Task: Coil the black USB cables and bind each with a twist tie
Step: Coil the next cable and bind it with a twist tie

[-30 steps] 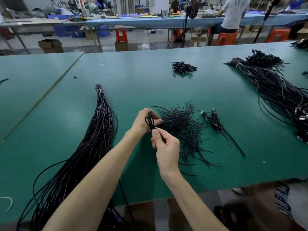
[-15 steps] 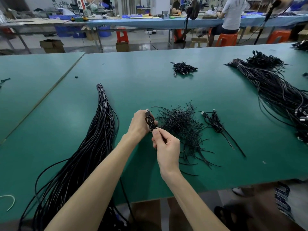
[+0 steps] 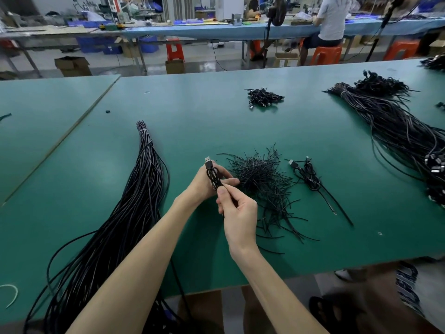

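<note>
Workshop background: blue-covered benches and a seated person in a pale shirt [image 3: 333, 18], back turned. Head view, the only one I have.

Wide green counter [image 3: 192, 112] carries the stock. On my left lies a long thick bundle of straight black cables [image 3: 134, 201], tied near its far tip and trailing off the near edge. A second big sheaf of black cables [image 3: 397, 131] lies at the right. Both look uncoiled.

Centre, above the counter: left hand [image 3: 202, 186] holds a small coil of black USB cable [image 3: 213, 177], fingers curled round it, silver-tipped USB plug [image 3: 208, 162] sticking up. Right hand [image 3: 238, 210] pinches the coil's lower end between thumb and forefinger. A thin black strand shows below that pinch. It is likely a tie, but I cannot confirm.

Just right of the hands sits a loose heap of thin black twist ties [image 3: 262, 182]. Beside it lies one coiled black cable with long tails [image 3: 310, 177], and farther back is a small pile of bundled black cables [image 3: 263, 98].

Progress, my read: this coil is wound and the binding is in hand, but I see no finished twist. A few cables are done, and most remain in the two bundles.
</note>
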A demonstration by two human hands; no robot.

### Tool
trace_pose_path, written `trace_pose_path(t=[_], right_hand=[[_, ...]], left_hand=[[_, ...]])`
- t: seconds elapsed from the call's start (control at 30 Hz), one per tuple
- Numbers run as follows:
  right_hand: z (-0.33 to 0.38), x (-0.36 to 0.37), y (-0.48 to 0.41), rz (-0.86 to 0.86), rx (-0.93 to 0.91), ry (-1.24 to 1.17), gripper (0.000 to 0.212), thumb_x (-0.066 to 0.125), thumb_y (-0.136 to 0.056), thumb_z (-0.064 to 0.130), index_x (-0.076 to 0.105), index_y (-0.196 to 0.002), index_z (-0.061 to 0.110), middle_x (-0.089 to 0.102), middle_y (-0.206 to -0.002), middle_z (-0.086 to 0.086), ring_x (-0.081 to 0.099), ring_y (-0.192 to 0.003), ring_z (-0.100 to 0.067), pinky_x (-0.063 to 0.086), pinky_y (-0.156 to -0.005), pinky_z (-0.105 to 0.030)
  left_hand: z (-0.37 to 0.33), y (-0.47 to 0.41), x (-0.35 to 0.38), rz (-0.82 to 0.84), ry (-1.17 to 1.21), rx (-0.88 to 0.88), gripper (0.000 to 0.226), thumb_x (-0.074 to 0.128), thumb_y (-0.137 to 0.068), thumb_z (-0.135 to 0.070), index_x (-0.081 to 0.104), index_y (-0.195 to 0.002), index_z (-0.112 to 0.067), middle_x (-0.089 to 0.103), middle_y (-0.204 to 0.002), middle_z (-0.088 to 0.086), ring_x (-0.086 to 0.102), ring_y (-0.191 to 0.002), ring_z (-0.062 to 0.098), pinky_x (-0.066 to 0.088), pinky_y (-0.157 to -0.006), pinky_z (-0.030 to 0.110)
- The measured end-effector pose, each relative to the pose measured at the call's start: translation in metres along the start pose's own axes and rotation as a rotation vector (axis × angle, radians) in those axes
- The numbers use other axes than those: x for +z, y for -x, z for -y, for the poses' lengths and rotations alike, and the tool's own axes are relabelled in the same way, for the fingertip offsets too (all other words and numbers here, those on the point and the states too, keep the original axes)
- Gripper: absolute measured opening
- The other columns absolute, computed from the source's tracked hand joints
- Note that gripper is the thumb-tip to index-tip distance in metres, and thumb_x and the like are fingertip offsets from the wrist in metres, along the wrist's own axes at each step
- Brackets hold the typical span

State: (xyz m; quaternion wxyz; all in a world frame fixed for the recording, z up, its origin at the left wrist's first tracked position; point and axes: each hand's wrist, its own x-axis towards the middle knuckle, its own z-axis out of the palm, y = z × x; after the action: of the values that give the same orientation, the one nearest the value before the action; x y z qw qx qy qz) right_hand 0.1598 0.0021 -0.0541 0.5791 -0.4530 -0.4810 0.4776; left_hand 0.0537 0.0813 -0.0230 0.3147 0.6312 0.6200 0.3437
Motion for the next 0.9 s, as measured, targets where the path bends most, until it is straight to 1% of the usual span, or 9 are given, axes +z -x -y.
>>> trace_pose_path(t=[0.1,0.27,0.4,0.5,0.6,0.67,0.77,0.83,0.9], right_hand=[[0.000,0.000,0.001,0.011,0.002,-0.004,0.018,0.062,-0.104,0.025,0.079,-0.102,0.019,0.058,-0.063,0.014,0.047,-0.060,-0.006,0.044,-0.061,-0.023],[0.000,0.000,0.001,0.012,0.002,-0.021,0.017,0.063,-0.103,0.024,0.080,-0.102,0.020,0.057,-0.063,0.013,0.045,-0.060,-0.008,0.042,-0.060,-0.025],[0.000,0.001,0.000,0.011,0.003,-0.030,0.017,0.063,-0.103,0.023,0.080,-0.103,0.021,0.057,-0.063,0.013,0.045,-0.060,-0.008,0.042,-0.061,-0.025],[0.001,0.001,0.000,-0.001,0.006,-0.037,0.016,0.063,-0.103,0.021,0.080,-0.103,0.023,0.058,-0.064,0.012,0.046,-0.060,-0.008,0.043,-0.061,-0.024],[0.000,0.000,0.000,-0.017,0.001,-0.033,0.016,0.063,-0.103,0.021,0.079,-0.103,0.016,0.059,-0.063,0.012,0.046,-0.059,-0.006,0.043,-0.060,-0.021],[0.000,-0.001,0.000,-0.023,0.009,-0.040,0.017,0.063,-0.103,0.021,0.079,-0.103,0.015,0.059,-0.063,0.012,0.047,-0.059,-0.006,0.044,-0.060,-0.020],[0.001,-0.001,0.000,-0.022,0.025,-0.040,0.017,0.064,-0.103,0.023,0.079,-0.102,0.015,0.060,-0.063,0.013,0.048,-0.060,-0.005,0.044,-0.062,-0.020],[0.001,-0.001,0.000,-0.020,0.030,-0.041,0.018,0.063,-0.103,0.024,0.078,-0.099,0.014,0.059,-0.062,0.013,0.047,-0.060,-0.005,0.044,-0.062,-0.019],[0.001,-0.002,0.000,-0.020,0.032,-0.040,0.019,0.063,-0.104,0.025,0.078,-0.097,0.016,0.058,-0.062,0.013,0.047,-0.060,-0.005,0.044,-0.063,-0.018]], left_hand=[[0.001,0.004,-0.004,-0.014,0.118,-0.049,0.011,0.075,-0.089,0.004,0.075,-0.098,0.009,0.064,-0.076,0.001,0.060,-0.056,-0.006,0.046,-0.061,0.014],[-0.007,0.006,-0.009,0.014,0.098,-0.024,0.018,0.081,-0.087,-0.007,0.076,-0.096,0.008,0.070,-0.083,0.017,0.060,-0.073,0.019,0.047,-0.071,0.028],[-0.001,0.007,-0.014,-0.035,0.153,-0.063,0.022,0.081,-0.089,-0.013,0.075,-0.098,0.007,0.072,-0.086,0.019,0.062,-0.079,0.023,0.053,-0.079,0.038],[0.002,0.003,-0.020,-0.073,0.031,-0.089,0.029,0.081,-0.089,-0.022,0.075,-0.094,0.006,0.074,-0.088,0.022,0.061,-0.078,0.023,0.055,-0.081,0.043],[0.013,0.003,-0.030,-0.099,-0.079,-0.095,0.027,0.079,-0.090,-0.020,0.071,-0.066,-0.012,0.057,-0.058,-0.001,0.044,-0.054,0.011,0.041,-0.056,0.033],[0.020,0.010,-0.039,-0.100,-0.130,-0.079,0.025,0.078,-0.091,-0.023,0.071,-0.067,-0.022,0.057,-0.057,-0.012,0.046,-0.045,0.002,0.037,-0.051,0.019],[0.032,0.032,-0.054,-0.066,-0.070,-0.069,0.014,0.077,-0.092,-0.029,0.077,-0.086,-0.016,0.075,-0.073,-0.005,0.062,-0.062,-0.001,0.047,-0.064,0.019],[0.037,0.050,-0.063,-0.007,0.088,-0.043,0.013,0.076,-0.093,-0.026,0.078,-0.090,-0.014,0.078,-0.080,0.002,0.062,-0.065,0.007,0.049,-0.069,0.026],[0.040,0.072,-0.070,0.058,0.332,-0.007,0.016,0.079,-0.091,-0.026,0.079,-0.091,-0.010,0.076,-0.087,0.009,0.057,-0.069,0.012,0.048,-0.068,0.024]])
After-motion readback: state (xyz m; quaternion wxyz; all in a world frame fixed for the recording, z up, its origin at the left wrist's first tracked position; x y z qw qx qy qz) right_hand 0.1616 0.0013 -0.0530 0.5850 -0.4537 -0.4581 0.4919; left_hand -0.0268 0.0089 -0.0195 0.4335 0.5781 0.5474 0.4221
